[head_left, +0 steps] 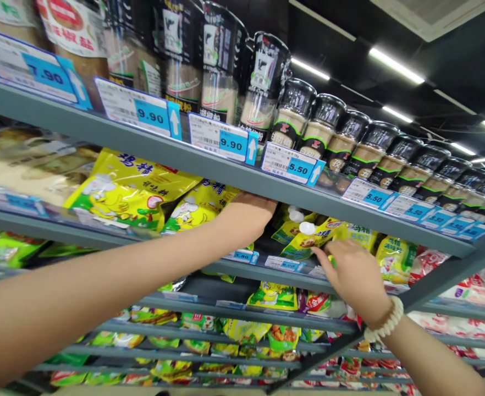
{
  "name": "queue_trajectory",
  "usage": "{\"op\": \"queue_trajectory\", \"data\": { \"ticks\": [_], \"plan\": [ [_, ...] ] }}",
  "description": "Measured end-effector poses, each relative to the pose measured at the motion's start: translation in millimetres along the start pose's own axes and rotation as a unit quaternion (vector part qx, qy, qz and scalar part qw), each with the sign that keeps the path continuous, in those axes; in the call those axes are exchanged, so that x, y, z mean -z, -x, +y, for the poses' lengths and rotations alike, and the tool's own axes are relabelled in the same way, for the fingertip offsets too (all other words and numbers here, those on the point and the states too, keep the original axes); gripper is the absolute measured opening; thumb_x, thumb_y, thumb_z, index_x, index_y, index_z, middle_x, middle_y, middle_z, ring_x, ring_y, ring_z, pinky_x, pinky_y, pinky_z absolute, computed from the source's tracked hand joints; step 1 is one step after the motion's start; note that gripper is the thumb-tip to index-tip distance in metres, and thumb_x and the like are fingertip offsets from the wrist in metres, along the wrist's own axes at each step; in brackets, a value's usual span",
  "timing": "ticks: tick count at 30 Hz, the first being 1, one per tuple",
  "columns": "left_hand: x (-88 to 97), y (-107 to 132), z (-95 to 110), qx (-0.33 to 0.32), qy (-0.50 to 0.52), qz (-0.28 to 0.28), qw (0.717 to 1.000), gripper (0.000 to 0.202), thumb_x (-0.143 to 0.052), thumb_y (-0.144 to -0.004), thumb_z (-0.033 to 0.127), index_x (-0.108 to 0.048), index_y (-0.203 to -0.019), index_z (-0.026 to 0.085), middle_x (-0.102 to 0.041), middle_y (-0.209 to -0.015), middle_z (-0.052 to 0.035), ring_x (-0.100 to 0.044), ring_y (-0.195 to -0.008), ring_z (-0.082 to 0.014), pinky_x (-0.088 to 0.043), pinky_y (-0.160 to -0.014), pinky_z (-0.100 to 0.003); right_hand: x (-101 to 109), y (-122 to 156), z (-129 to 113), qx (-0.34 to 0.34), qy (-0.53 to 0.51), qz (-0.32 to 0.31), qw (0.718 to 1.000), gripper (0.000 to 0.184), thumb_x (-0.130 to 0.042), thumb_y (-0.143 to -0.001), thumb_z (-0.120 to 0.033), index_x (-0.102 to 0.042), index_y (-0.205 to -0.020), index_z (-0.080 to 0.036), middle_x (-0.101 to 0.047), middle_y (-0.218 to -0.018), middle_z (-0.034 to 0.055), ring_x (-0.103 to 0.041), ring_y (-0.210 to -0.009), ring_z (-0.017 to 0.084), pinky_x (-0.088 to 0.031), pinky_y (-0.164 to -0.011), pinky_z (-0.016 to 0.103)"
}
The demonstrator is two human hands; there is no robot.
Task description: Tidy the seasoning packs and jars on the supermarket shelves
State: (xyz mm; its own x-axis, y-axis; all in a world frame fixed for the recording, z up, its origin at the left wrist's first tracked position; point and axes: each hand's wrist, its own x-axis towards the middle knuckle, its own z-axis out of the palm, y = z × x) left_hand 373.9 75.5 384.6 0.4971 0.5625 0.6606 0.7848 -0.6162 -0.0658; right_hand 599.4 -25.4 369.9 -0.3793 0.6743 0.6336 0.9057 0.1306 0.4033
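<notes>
My left hand (246, 215) reaches into the second shelf from the top, just under the grey shelf edge (209, 165); its fingers are hidden behind that edge and the yellow seasoning bags (127, 190). My right hand (356, 278), with a white bead bracelet (385, 323) at the wrist, has its fingers pinched on a small yellow-green pouch (314, 239) with a white cap at the front of the same shelf.
The top shelf carries a row of dark-capped spice jars (341, 140) with blue price tags (234, 144) below them. Lower shelves hold several green, yellow and red packets (273, 297). White-red bags (473, 286) lie at the right. Ceiling strip lights run overhead.
</notes>
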Motion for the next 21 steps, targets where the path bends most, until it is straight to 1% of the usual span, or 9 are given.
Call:
{"op": "queue_trajectory", "data": {
  "ticks": [2, 4, 6, 8, 10, 13, 16, 19, 21],
  "plan": [
    [-0.6, 36, -1, -0.048, -0.025, 0.070, 0.996, 0.048, -0.045, -0.089, 0.009, -0.054, -0.136, 0.002, -0.062, -0.123, -0.0221, -0.057, -0.115, -0.0364, -0.049, -0.096, -0.050, -4, -15, -1, 0.029, -0.119, -0.110, 0.986, 0.029, -0.049, -0.103, -0.034, -0.071, -0.093, -0.019, -0.067, -0.084, 0.0036, -0.063, -0.076, 0.017, -0.039, -0.066, 0.028],
    [-3.9, 71, 1, -0.088, 0.005, 0.142, 0.986, 0.056, -0.048, -0.092, 0.013, -0.041, -0.146, -0.002, -0.056, -0.134, -0.0229, -0.051, -0.125, -0.0356, -0.045, -0.104, -0.050, -10, -33, -2, 0.001, -0.165, -0.204, 0.965, 0.031, -0.049, -0.103, -0.039, -0.073, -0.099, -0.020, -0.069, -0.089, 0.0038, -0.064, -0.079, 0.016, -0.039, -0.071, 0.028],
    [-8.7, 103, 4, -0.101, 0.041, 0.153, 0.982, 0.063, -0.053, -0.092, 0.012, -0.033, -0.151, 0.000, -0.053, -0.140, -0.0209, -0.046, -0.131, -0.0338, -0.040, -0.110, -0.049, -17, -52, -3, -0.034, -0.157, -0.250, 0.955, 0.031, -0.056, -0.100, -0.042, -0.073, -0.093, -0.018, -0.070, -0.088, 0.0052, -0.063, -0.081, 0.017, -0.038, -0.072, 0.029],
    [-14.0, 130, 4, -0.100, 0.063, 0.139, 0.983, 0.067, -0.057, -0.090, 0.010, -0.034, -0.152, 0.004, -0.054, -0.140, -0.0193, -0.045, -0.133, -0.0333, -0.039, -0.111, -0.048, -26, -69, -4, -0.041, -0.156, -0.277, 0.947, 0.022, -0.068, -0.093, -0.037, -0.073, -0.088, -0.016, -0.069, -0.086, 0.0047, -0.061, -0.080, 0.016, -0.037, -0.071, 0.028],
    [-18.8, 154, 1, -0.096, 0.071, 0.130, 0.984, 0.068, -0.061, -0.088, 0.007, -0.037, -0.152, 0.007, -0.055, -0.138, -0.0189, -0.045, -0.133, -0.0340, -0.039, -0.110, -0.048, -35, -84, -5, -0.064, -0.157, -0.307, 0.937, 0.017, -0.076, -0.085, -0.033, -0.073, -0.085, -0.017, -0.068, -0.082, 0.0032, -0.058, -0.073, 0.014, -0.035, -0.067, 0.027],
    [-22.7, 184, -7, -0.075, 0.075, 0.132, 0.986, 0.074, -0.065, -0.085, 0.004, -0.037, -0.154, 0.011, -0.057, -0.136, -0.0186, -0.047, -0.132, -0.0354, -0.040, -0.108, -0.050, -49, -99, -7, -0.105, -0.118, -0.319, 0.934, 0.021, -0.076, -0.084, -0.037, -0.071, -0.081, -0.017, -0.065, -0.076, 0.0021, -0.052, -0.066, 0.014, -0.031, -0.061, 0.028],
    [-21.8, 211, -15, -0.037, 0.081, 0.146, 0.985, 0.079, -0.066, -0.083, 0.003, -0.036, -0.155, 0.014, -0.060, -0.132, -0.0185, -0.050, -0.129, -0.0356, -0.041, -0.107, -0.051, -55, -106, -12, -0.097, -0.072, -0.300, 0.946, 0.023, -0.070, -0.088, -0.039, -0.070, -0.083, -0.017, -0.066, -0.082, 0.0034, -0.054, -0.069, 0.015, -0.031, -0.061, 0.027],
    [-19.1, 233, -23, -0.002, 0.075, 0.165, 0.983, 0.079, -0.066, -0.083, 0.002, -0.038, -0.155, 0.015, -0.062, -0.127, -0.0192, -0.051, -0.129, -0.0356, -0.040, -0.109, -0.050, -47, -108, -24, -0.091, -0.054, -0.292, 0.951, 0.021, -0.069, -0.088, -0.036, -0.071, -0.098, -0.017, -0.068, -0.090, 0.0058, -0.058, -0.077, 0.018, -0.037, -0.068, 0.027],
    [-18.2, 244, -28, 0.014, 0.071, 0.173, 0.982, 0.080, -0.067, -0.082, 0.002, -0.039, -0.155, 0.016, -0.062, -0.126, -0.0193, -0.051, -0.129, -0.0349, -0.038, -0.111, -0.049, -42, -112, -34, -0.068, -0.061, -0.254, 0.963, 0.026, -0.063, -0.092, -0.033, -0.067, -0.113, -0.018, -0.068, -0.098, 0.0083, -0.060, -0.084, 0.020, -0.042, -0.075, 0.028]
  ]
}}
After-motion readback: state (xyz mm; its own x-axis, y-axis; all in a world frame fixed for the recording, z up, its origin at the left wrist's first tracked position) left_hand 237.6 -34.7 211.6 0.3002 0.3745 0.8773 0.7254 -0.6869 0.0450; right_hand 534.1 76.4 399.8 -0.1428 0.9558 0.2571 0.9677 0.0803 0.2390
